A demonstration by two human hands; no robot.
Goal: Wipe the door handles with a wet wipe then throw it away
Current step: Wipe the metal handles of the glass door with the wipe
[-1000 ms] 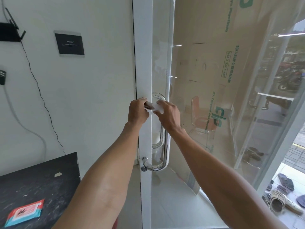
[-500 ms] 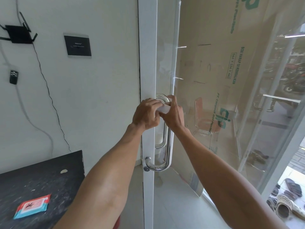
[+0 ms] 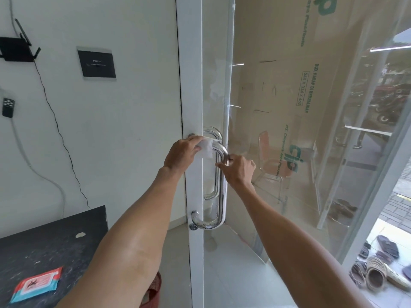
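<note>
A chrome D-shaped door handle (image 3: 220, 192) is fixed to the white frame of a glass door (image 3: 193, 85). A second chrome handle (image 3: 211, 134) shows through the glass on the far side. My left hand (image 3: 183, 153) presses a white wet wipe (image 3: 206, 146) against the top bend of the near handle. My right hand (image 3: 239, 170) grips the handle's vertical bar just below that bend.
A dark table (image 3: 51, 245) at lower left holds a red and blue wipes pack (image 3: 36, 284). A red basket (image 3: 153, 291) stands on the floor beneath my left arm. A black wall panel (image 3: 96, 64) and router (image 3: 16, 50) hang on the wall. Sandals (image 3: 378, 267) lie outside.
My hands have drawn apart. The left one keeps the wipe at the top bend, and the right has let go of it and slid down onto the bar.
</note>
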